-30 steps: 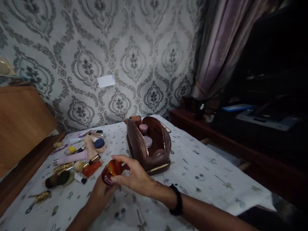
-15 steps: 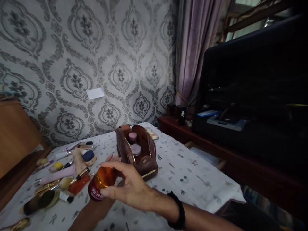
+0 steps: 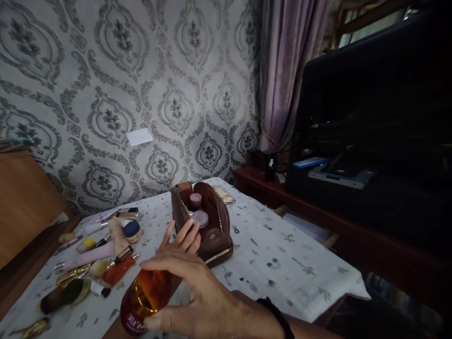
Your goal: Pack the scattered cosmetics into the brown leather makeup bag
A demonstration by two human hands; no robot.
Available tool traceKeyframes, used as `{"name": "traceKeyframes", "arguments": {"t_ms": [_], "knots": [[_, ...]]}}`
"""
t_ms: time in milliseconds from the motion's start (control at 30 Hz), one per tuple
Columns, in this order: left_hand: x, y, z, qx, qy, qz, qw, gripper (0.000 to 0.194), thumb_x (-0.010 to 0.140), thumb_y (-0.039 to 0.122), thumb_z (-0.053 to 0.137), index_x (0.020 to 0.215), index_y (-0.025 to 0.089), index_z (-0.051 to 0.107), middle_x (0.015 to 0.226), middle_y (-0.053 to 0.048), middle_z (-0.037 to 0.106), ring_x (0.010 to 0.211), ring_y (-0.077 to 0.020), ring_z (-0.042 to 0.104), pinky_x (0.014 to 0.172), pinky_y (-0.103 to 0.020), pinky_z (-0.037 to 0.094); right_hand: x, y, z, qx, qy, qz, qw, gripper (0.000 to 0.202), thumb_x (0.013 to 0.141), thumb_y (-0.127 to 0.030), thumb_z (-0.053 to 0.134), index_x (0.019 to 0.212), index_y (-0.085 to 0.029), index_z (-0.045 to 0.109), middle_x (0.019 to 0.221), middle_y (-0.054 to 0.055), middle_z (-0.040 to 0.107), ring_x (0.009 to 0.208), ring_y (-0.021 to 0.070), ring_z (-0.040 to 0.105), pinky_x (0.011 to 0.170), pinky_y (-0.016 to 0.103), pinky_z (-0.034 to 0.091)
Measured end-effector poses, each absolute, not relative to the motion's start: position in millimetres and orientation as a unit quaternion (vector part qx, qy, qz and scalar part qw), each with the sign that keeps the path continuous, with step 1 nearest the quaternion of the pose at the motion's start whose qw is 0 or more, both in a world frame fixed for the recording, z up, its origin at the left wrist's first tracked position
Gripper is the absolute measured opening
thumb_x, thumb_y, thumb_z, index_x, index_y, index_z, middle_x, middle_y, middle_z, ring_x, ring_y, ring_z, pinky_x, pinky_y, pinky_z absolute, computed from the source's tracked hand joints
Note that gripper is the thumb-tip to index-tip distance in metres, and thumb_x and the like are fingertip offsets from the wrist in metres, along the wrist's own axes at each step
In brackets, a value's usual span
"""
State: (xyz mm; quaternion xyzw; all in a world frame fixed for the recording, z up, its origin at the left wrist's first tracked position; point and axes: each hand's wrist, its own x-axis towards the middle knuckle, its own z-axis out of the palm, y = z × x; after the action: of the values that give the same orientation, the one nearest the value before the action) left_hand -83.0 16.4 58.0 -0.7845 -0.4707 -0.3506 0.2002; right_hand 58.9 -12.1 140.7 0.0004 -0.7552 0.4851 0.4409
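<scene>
Jar (image 3: pixel 141 301), axis tilted, amber end uppermost

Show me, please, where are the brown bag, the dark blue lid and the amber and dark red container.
Brown bag (image 3: pixel 219 246): head view, on its front leather wall.
Dark blue lid (image 3: pixel 132 229): head view, on its top.
Amber and dark red container (image 3: pixel 149 293): head view, on its amber part.
</scene>
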Motion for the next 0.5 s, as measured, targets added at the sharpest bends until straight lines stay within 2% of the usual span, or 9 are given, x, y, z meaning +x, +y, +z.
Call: {"name": "traceKeyframes", "arguments": {"t_ms": [100,233,367,500], "knots": [[-93.2,27.3,55.1,-0.817,-0.439,-0.277,0.251,0.035,0.094,0.007,0.037,0.113,0.024,0.061,0.127,-0.009,0.068,0.132,-0.0238,0.055,0.118,-0.059,0.025,58.7,-9.1,135.2,-0.004,-0.759,0.485,0.435,0.049,0.079,-0.048,0.077,0.120,-0.022,0.069,0.103,0.006,0.069,0.097,0.0207,0.062,0.092,0.036,0.048],[-105.4,41.6,47.2,-0.840,-0.429,-0.183,0.276,0.031,0.092,0.012,0.045,0.110,0.027,0.064,0.114,-0.008,0.072,0.126,-0.0246,0.059,0.117,-0.058,0.029,61.9,-5.0,128.5,0.001,-0.762,0.478,0.436,0.052,0.079,-0.044,0.079,0.124,-0.020,0.067,0.111,0.009,0.068,0.103,0.0214,0.063,0.094,0.036,0.047],[-107.7,44.0,43.1,-0.837,-0.413,-0.212,0.291,0.042,0.089,0.011,0.050,0.126,0.028,0.062,0.110,-0.008,0.072,0.123,-0.0253,0.059,0.119,-0.058,0.024,68.3,-1.8,125.7,0.015,-0.763,0.470,0.445,0.051,0.080,-0.040,0.079,0.125,-0.021,0.066,0.112,0.008,0.068,0.106,0.0209,0.063,0.097,0.035,0.047],[-101.5,36.5,45.7,-0.832,-0.402,-0.191,0.330,0.051,0.092,0.019,0.053,0.139,0.040,0.051,0.110,-0.004,0.071,0.123,-0.0233,0.056,0.122,-0.058,0.015,72.6,0.3,122.8,0.000,-0.761,0.475,0.441,0.051,0.079,-0.039,0.080,0.126,-0.025,0.066,0.114,0.006,0.069,0.110,0.0211,0.061,0.101,0.036,0.045]]}}
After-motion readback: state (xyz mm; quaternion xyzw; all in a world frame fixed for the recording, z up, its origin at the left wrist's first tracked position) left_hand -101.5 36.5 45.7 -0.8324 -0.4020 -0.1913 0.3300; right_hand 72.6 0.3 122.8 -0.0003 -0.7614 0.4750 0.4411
